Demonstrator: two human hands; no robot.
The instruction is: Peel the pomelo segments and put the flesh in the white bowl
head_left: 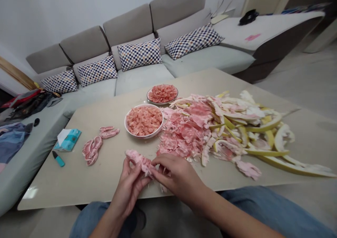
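Between my hands, near the table's front edge, is a pink pomelo segment (139, 160) with pale membrane on it. My left hand (129, 185) holds it from below, thumb along its near side. The fingers of my right hand (172, 171) pinch its right end. Just beyond stands a white bowl (125, 125) full of peeled pink pomelo flesh. Behind that is a dark-rimmed plate (149, 100) with more flesh. Unpeeled pomelo segments (92, 150) lie to the left, with a smaller group (108, 132) beside them.
A heap of pink membranes (184, 132) and thick yellow-green rinds (265, 129) covers the table's right side. On the left lie a blue tissue pack (70, 140) and a teal-handled tool with a black end (58, 159). A grey sofa (143, 80) with checkered cushions runs behind the table (110, 178).
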